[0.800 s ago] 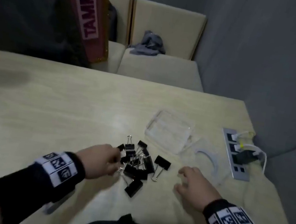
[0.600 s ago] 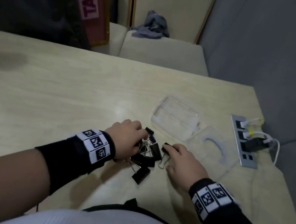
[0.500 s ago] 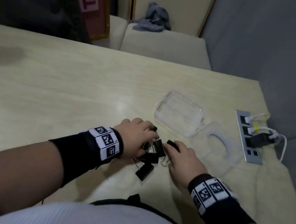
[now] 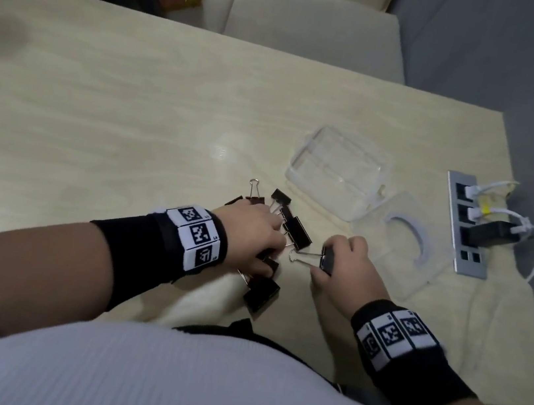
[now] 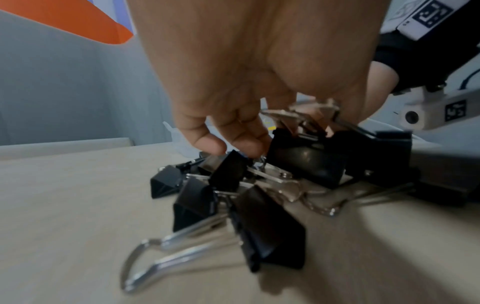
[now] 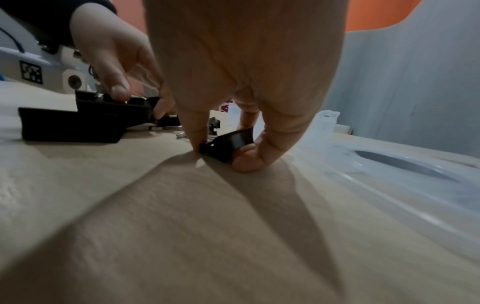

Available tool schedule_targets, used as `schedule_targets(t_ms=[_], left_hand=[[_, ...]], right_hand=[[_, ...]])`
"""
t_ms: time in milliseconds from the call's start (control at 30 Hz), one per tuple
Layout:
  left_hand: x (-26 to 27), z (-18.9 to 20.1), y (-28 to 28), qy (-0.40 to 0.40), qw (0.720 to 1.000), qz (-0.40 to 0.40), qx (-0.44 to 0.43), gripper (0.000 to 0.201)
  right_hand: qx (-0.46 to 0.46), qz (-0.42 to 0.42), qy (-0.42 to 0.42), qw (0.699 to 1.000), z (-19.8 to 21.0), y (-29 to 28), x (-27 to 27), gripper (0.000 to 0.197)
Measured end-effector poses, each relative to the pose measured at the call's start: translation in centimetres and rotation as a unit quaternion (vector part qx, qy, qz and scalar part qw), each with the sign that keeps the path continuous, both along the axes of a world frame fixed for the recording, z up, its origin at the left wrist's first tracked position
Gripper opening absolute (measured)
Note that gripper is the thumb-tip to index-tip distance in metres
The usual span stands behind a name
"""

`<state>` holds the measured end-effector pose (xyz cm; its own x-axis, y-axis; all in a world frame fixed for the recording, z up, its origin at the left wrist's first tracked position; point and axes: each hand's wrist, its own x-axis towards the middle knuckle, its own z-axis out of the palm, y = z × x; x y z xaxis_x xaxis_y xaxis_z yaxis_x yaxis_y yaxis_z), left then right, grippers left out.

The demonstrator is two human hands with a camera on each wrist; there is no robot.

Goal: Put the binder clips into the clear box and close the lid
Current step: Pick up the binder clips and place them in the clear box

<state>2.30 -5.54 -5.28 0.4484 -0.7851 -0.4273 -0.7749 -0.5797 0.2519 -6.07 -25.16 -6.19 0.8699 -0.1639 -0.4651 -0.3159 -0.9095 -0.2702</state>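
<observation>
Left hand (image 4: 250, 234) lies over the pile of black binder clips (image 4: 293, 228) on the pale wooden table (image 4: 115, 117), so part of the heap is hidden beneath palm and fingers; a firm count is not possible. From the head view about seven clips show around that hand: several fanned out beyond the knuckles and one lying alone (image 4: 261, 294) just below the wrist. In the left wrist view the fingers (image 5: 207, 142) curl down into the tangle of black bodies and wire handles, closed around clips, though how many they hold is lost in blur. Right hand (image 4: 345, 269) sits apart from the pile, thumb and fingers clamped on one single binder clip (image 4: 326, 259), its wire handles pointing toward the left hand; the right wrist view shows the clip (image 6: 228, 144) low against the table, pinched at both ends. One clear box (image 4: 339, 175) stands open beyond the clips, with no clip visible inside; its transparent walls are hard to trace. Its lid (image 4: 394, 242) lies flat just to the right, touching or nearly touching the box, I cannot tell which. One silver power strip (image 4: 463, 224) with white cables and a black plug is set at the table's right edge. Chairs at top are cut off.
</observation>
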Motion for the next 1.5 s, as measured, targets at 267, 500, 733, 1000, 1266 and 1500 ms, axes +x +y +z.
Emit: schedule_targets(t_ms=[267, 500, 733, 1000, 1266, 1500], left_hand=[[-0.3, 0.4, 1.3, -0.003, 0.998, -0.059, 0.017, 0.067], [-1.1, -0.2, 0.6, -0.021, 0.999, -0.047, 0.016, 0.065], [0.4, 0.6, 1.7, 0.001, 0.996, 0.061, -0.072, 0.073], [2.3, 2.0, 1.7, 0.056, 0.967, 0.183, -0.17, 0.063], [4.0, 2.5, -1.0, -0.036, 0.965, 0.148, -0.213, 0.069], [5.2, 2.1, -4.4, -0.049, 0.977, 0.155, -0.137, 0.064]], right_hand=[[0.058, -0.03, -0.094, 0.993, 2.6, -0.9, 1.2, 0.034], [0.089, -0.156, -0.194, 0.965, 3.5, -1.6, 5.1, 0.046], [0.022, -0.067, -0.151, 0.986, 2.2, -1.1, 3.7, 0.046], [-0.001, 0.0, -0.127, 0.992, 1.1, -0.1, 0.7, 0.051], [-0.038, -0.018, -0.179, 0.983, 2.0, 1.5, -1.0, 0.048], [-0.045, 0.223, -0.097, 0.969, 0.0, 3.5, -0.5, 0.054]])
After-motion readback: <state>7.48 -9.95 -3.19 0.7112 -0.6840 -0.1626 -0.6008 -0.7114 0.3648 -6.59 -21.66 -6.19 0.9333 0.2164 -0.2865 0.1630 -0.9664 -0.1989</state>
